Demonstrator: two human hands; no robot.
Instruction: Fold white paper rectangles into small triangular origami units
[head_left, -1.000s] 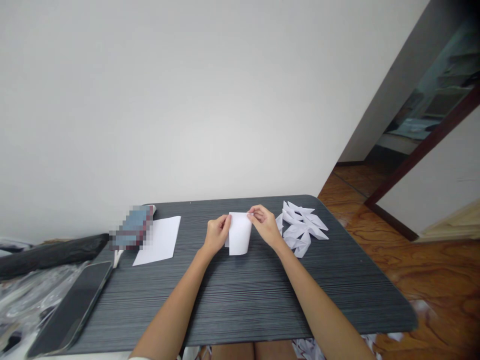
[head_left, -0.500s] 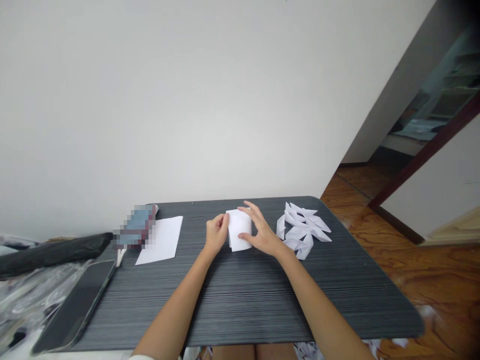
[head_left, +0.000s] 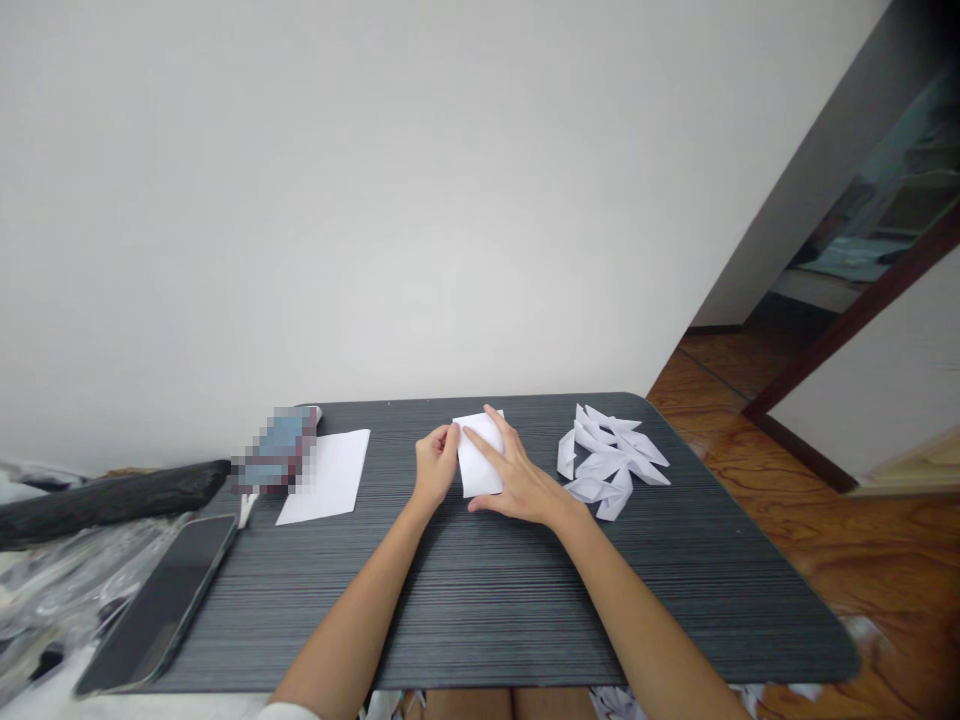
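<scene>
A folded white paper point(head_left: 478, 462) lies on the dark striped table point(head_left: 480, 590), near its far edge. My right hand point(head_left: 517, 475) lies flat on the paper with its fingers stretched out, pressing it down. My left hand point(head_left: 435, 465) pinches the paper's left edge with curled fingers.
A pile of folded white paper pieces point(head_left: 609, 458) sits to the right of my hands. A flat white sheet point(head_left: 326, 476) and a blurred box point(head_left: 276, 450) lie to the left. A dark phone point(head_left: 161, 602) rests at the table's left edge. Wooden floor lies to the right.
The paper went from held up and curved to folded flat on the table. My right hand let go of its top corner and spread flat over it.
</scene>
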